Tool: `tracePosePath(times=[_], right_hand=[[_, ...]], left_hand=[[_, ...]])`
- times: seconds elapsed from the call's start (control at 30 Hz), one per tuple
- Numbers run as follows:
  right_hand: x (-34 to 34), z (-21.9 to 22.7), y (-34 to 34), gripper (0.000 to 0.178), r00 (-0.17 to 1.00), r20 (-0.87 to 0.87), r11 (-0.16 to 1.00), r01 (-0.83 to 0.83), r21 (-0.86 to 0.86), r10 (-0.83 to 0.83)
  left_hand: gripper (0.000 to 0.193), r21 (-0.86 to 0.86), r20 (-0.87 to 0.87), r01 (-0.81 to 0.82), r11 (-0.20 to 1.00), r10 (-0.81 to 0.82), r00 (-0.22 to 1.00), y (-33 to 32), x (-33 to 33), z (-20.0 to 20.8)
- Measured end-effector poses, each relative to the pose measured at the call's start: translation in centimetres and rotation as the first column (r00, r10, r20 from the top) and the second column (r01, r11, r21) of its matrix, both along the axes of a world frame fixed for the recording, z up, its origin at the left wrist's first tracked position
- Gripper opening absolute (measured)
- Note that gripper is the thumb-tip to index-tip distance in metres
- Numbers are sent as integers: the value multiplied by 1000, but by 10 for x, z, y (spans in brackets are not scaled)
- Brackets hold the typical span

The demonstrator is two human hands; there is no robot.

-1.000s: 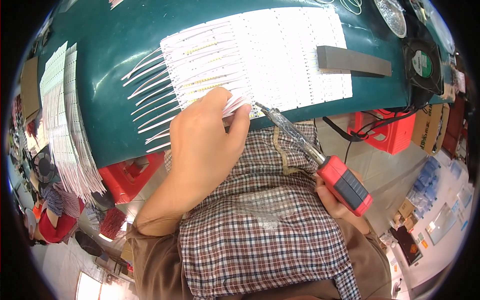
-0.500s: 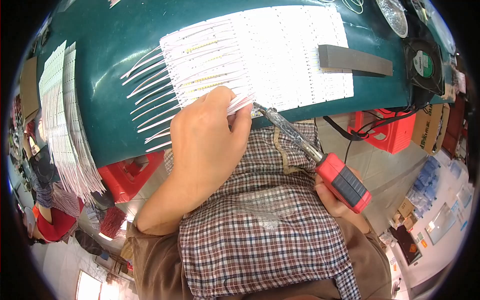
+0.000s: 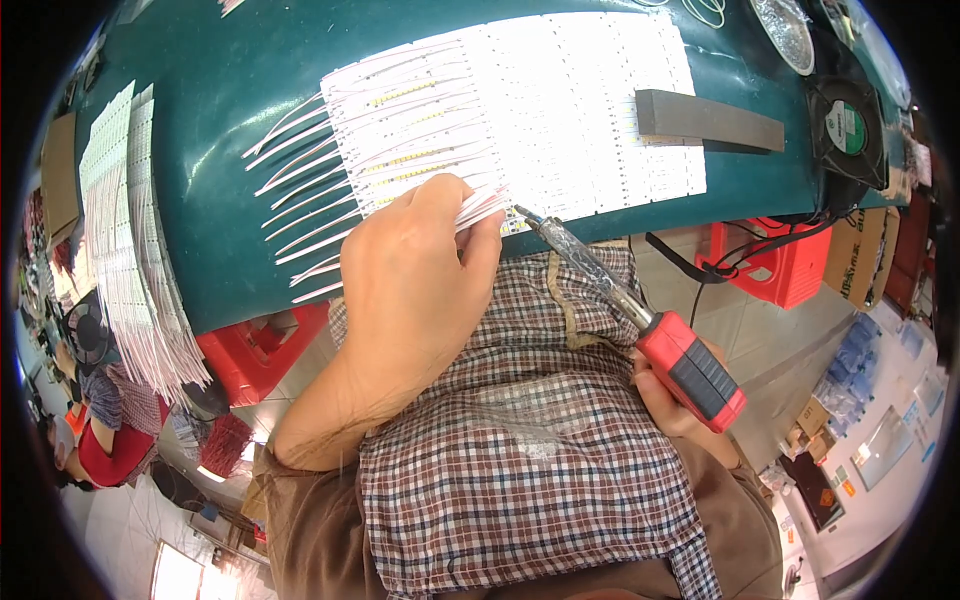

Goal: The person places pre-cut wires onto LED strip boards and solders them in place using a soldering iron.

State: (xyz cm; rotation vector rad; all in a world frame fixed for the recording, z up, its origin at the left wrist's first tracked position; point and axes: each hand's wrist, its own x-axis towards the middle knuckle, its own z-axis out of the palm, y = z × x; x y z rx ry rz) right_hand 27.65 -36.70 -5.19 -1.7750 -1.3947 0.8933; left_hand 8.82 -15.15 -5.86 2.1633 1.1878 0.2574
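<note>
My left hand (image 3: 415, 255) is closed on a bundle of thin pink-and-white wires (image 3: 484, 204), over the near edge of a white circuit-board panel (image 3: 560, 110). More such wires (image 3: 300, 205) fan out leftward from the panel's left part, where rows of small yellow parts show. In my right hand (image 3: 660, 398) is a soldering iron (image 3: 690, 370) with a red and black handle. Its dark tip lies beside the held wire ends, close to the panel's near edge; whether it touches the board I cannot tell.
A dark grey bar (image 3: 710, 122) lies across the panel's right side. Beyond it stands a black fan (image 3: 848, 130). More wired boards (image 3: 125, 220) hang over the green table's (image 3: 230, 130) left end. Red stools (image 3: 775, 265) are below the table, and a person (image 3: 105, 450) sits at far left.
The soldering iron has shifted slightly to the right, its tip drawing a little away from the wire ends. My left hand and the wires stay almost still.
</note>
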Motion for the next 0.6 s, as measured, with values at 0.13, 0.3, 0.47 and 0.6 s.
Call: tracePosePath(times=[0.13,0.3,0.47,0.6], right_hand=[[1,1,1,29,1000,-9,1000,-16,-20,16],[0,0,1,28,1000,-6,1000,-12,5,12],[1,3,8,26,998,33,999,-54,8,53],[1,3,10,23,996,40,996,-79,29,77]], left_hand=[[19,8,5,7,1000,-7,1000,0,0,1],[19,11,10,-2,1000,2,1000,-1,0,0],[19,39,43,-10,999,8,999,-2,0,-3],[20,43,47,-4,999,2,999,-2,0,-3]])
